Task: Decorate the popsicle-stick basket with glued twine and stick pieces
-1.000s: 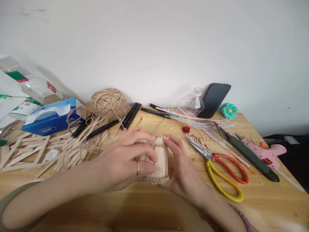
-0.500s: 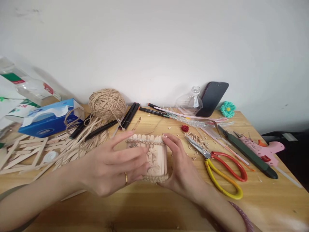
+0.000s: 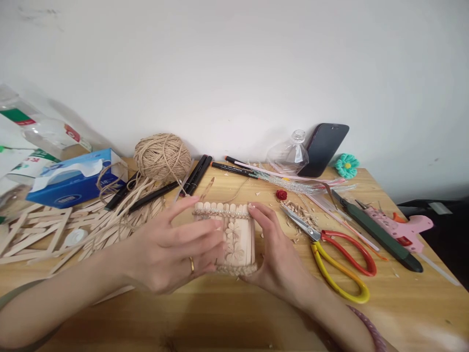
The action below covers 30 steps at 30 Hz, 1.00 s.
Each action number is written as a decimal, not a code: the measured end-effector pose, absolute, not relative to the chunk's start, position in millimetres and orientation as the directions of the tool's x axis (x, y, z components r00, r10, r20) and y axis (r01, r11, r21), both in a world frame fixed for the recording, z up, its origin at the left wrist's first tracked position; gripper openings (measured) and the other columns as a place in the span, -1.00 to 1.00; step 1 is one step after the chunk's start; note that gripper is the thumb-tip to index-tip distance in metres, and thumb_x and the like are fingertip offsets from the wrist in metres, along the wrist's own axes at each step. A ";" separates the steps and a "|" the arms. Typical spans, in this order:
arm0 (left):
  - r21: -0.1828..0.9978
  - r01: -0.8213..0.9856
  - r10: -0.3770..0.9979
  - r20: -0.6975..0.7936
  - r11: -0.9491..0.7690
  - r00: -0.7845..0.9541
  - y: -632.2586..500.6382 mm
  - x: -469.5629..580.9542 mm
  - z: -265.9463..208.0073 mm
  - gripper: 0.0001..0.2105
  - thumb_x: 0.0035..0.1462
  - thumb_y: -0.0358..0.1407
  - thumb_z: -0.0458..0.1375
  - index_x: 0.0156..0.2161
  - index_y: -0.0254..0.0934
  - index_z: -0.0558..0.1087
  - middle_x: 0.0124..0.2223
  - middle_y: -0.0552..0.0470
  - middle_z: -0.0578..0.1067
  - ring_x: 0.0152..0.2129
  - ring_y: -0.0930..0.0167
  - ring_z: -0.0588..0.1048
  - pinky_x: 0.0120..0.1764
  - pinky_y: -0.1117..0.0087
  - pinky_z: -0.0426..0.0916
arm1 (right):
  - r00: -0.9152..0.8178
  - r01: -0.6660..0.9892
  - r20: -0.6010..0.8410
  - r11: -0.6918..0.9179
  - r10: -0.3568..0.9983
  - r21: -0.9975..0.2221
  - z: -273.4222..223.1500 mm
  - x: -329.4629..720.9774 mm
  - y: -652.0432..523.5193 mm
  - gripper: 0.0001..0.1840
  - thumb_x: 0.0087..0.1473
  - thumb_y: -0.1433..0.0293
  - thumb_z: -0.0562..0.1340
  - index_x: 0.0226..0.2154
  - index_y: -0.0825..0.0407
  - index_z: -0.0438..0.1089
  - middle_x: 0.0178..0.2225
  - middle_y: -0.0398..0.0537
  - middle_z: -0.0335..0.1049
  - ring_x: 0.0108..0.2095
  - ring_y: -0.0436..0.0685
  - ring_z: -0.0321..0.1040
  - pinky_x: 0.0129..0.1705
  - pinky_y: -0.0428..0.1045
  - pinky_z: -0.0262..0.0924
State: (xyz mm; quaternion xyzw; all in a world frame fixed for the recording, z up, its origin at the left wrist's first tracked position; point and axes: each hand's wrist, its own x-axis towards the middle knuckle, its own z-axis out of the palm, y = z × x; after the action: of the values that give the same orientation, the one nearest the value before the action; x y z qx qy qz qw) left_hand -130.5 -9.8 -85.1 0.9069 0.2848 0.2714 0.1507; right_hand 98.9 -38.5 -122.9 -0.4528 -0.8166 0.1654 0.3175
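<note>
A small holder made of wooden craft sticks [image 3: 242, 239] stands at the middle of the table. It has rounded stick tops, a beaded trim near the upper edge, a braided twine band round its base and flower shapes on its front. My right hand [image 3: 276, 249] grips its right side, fingers at the top edge and thumb near the base. My left hand [image 3: 172, 249], with a gold ring, lies across its left front, fingers stretched out and apart. Those fingers hide the left part of the front; whether they press on it is hard to tell.
Scissors [image 3: 340, 254], a green-handled cutter [image 3: 377, 234] and a pink glue gun [image 3: 406, 227] lie at right. A twine ball [image 3: 163, 156], black markers [image 3: 198, 176], loose sticks [image 3: 29, 234] and a blue tissue box [image 3: 73, 181] occupy the left. A phone [image 3: 324, 149] leans on the wall.
My left fingers have shifted slightly to the left across the holder's front, showing a little more of the flowers. My right hand keeps its grip.
</note>
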 end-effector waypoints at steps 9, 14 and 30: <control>0.067 0.357 0.348 0.441 -0.932 0.827 -6.3 -125.3 -75.7 -0.78 0.14 -0.34 0.07 -0.09 -0.15 0.40 -0.19 0.12 0.60 -0.14 0.39 0.48 0.25 0.13 -0.12 | -0.419 0.624 0.382 0.566 0.824 -0.538 -121.0 98.7 -40.3 0.05 -0.24 0.42 0.37 0.21 0.15 -0.19 0.12 0.34 -0.02 0.17 0.36 0.01 0.08 0.21 0.18; 0.039 0.271 0.259 0.455 -0.962 0.852 -7.5 -114.0 -73.4 -0.78 0.14 -0.34 0.04 -0.09 -0.23 0.39 -0.21 0.07 0.59 -0.18 0.40 0.48 0.27 0.18 -0.18 | -0.416 0.627 0.387 0.568 0.823 -0.534 -121.9 97.8 -41.2 0.04 -0.20 0.37 0.37 0.22 0.11 -0.22 0.13 0.32 -0.01 0.17 0.38 0.03 0.06 0.24 0.20; 0.636 0.654 0.821 -0.056 -0.409 0.568 12.5 -106.5 -51.2 -0.48 -0.12 -0.14 0.28 0.01 -0.17 0.35 -0.04 -0.04 0.51 -0.16 0.18 0.50 -0.17 0.12 0.42 | -0.444 0.664 0.400 0.594 0.802 -0.454 -105.9 99.1 -42.5 -0.03 -0.16 0.36 0.36 0.20 0.05 -0.16 0.14 0.30 -0.02 0.15 0.39 0.06 0.02 0.25 0.23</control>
State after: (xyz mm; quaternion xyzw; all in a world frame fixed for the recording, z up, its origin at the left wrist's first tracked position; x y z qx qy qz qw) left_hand -106.5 12.5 -51.2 0.8288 0.4450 0.1335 0.3119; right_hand 99.1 -42.5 -105.9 -0.4355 -0.8417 0.1157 0.2976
